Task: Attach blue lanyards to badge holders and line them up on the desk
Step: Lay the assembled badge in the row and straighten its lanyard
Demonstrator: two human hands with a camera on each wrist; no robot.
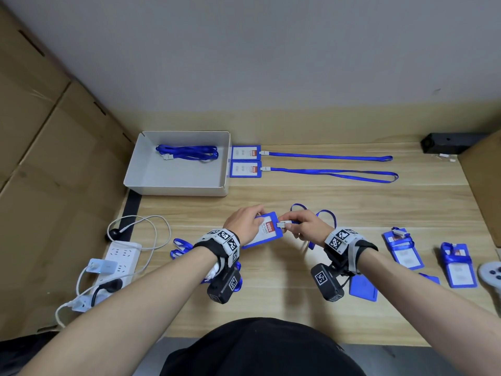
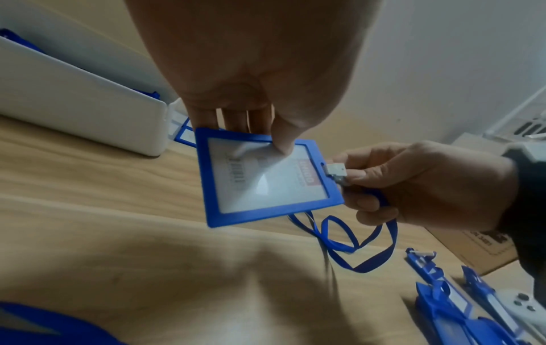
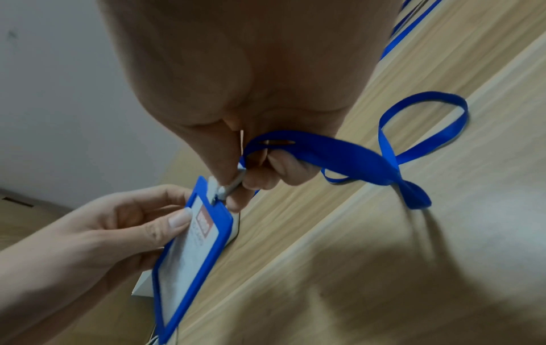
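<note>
Above the middle of the desk my left hand (image 1: 248, 222) grips a blue-framed badge holder (image 1: 267, 230) with thumb on its clear face and fingers behind, as the left wrist view shows on the badge holder (image 2: 266, 177). My right hand (image 1: 305, 225) pinches the metal clip (image 1: 282, 224) of a blue lanyard (image 1: 326, 213) at the holder's top slot. The clip (image 3: 224, 186) touches the holder (image 3: 189, 252); the lanyard (image 3: 339, 156) loops loosely behind my right hand. Two finished badges (image 1: 245, 161) with straight lanyards lie in a row at the back.
A white tray (image 1: 135, 169) at the back left holds a bundle of lanyards (image 1: 187, 152). Wrapped badge holders (image 1: 404, 249) lie at the right, another holder (image 1: 363, 289) under my right wrist. A power strip (image 1: 119, 263) with cables sits left. Loose lanyards (image 1: 180, 248) lie by my left wrist.
</note>
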